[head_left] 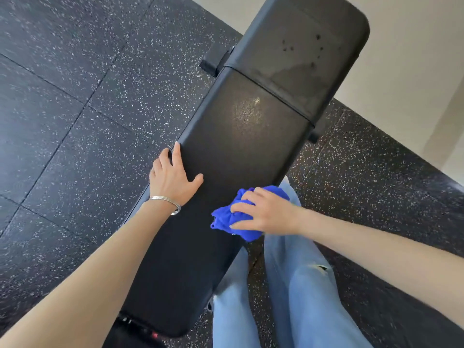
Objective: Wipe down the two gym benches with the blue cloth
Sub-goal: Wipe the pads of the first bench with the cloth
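Spanning the speckled floor (75, 96) from 6 to 1 o'clock, the bench (238, 151) is judged rigid and heavy; dark spots mark its far pad. The person's legs (301, 297) at 5 o'clock likely crowd that edge. The blue cloth (223, 219), soft and light, sits wadded at 4 o'clock, on the bench. The right hand (266, 213) clasps it, fingers curled. The left hand (173, 177) lies flat, fingers straight, at 9 o'clock.

One bench (241, 136), one cloth (226, 217), two hands (173, 178) (267, 213)
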`<state>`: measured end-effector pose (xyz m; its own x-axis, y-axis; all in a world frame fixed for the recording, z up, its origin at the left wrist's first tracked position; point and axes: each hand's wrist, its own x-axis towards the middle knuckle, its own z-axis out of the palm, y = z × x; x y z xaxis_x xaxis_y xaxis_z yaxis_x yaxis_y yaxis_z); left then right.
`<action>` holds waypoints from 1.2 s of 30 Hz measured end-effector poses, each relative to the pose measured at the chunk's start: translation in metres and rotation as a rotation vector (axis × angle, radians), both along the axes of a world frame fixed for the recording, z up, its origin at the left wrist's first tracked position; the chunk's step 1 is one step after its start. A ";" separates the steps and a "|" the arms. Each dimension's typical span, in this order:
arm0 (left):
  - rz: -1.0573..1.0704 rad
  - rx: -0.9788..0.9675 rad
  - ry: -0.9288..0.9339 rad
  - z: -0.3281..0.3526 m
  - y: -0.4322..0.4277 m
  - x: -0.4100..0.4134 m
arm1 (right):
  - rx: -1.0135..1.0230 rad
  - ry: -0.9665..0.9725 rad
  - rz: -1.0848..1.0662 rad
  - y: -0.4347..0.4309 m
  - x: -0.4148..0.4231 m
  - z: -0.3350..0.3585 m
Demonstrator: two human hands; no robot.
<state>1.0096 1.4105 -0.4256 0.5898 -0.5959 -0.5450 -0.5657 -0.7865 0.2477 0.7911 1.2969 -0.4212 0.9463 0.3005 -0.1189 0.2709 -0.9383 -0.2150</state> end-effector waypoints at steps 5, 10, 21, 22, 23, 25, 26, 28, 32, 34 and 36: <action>0.014 -0.051 -0.023 -0.002 -0.034 0.001 | -0.181 -0.075 -0.272 -0.158 0.020 0.002; 0.065 -0.058 -0.031 -0.001 -0.084 -0.001 | 0.041 -0.068 -1.341 -0.226 0.058 0.001; 0.056 0.050 0.034 0.003 -0.126 0.010 | 0.014 -0.177 -0.247 -0.191 0.105 -0.006; 0.061 0.047 0.039 0.004 -0.125 0.012 | 0.003 -0.186 -0.269 -0.214 0.107 -0.007; 0.066 0.045 0.039 0.004 -0.126 0.013 | -0.017 -0.179 -0.313 -0.237 0.106 -0.007; 0.080 0.052 0.031 0.004 -0.130 0.012 | -0.055 -0.109 -0.518 -0.283 0.103 -0.008; 0.092 0.059 0.026 0.003 -0.133 0.011 | -0.048 -0.077 -0.677 -0.306 0.101 -0.008; 0.119 0.072 0.011 0.001 -0.139 0.007 | 0.027 -0.064 -1.010 -0.346 0.098 -0.008; 0.155 0.062 -0.018 -0.004 -0.155 0.006 | 0.218 -0.103 -1.418 -0.369 0.111 -0.008; 0.165 0.044 -0.019 -0.007 -0.164 0.006 | 0.191 -0.153 -1.405 -0.344 0.116 -0.008; 0.179 0.053 -0.021 -0.008 -0.171 0.004 | 0.159 -0.164 -1.293 -0.308 0.118 -0.007</action>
<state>1.0140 1.2395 -0.4338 0.6955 -0.4507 -0.5596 -0.4198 -0.8870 0.1925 0.9093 0.9886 -0.4279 0.5593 -0.8286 -0.0235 -0.7659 -0.5057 -0.3970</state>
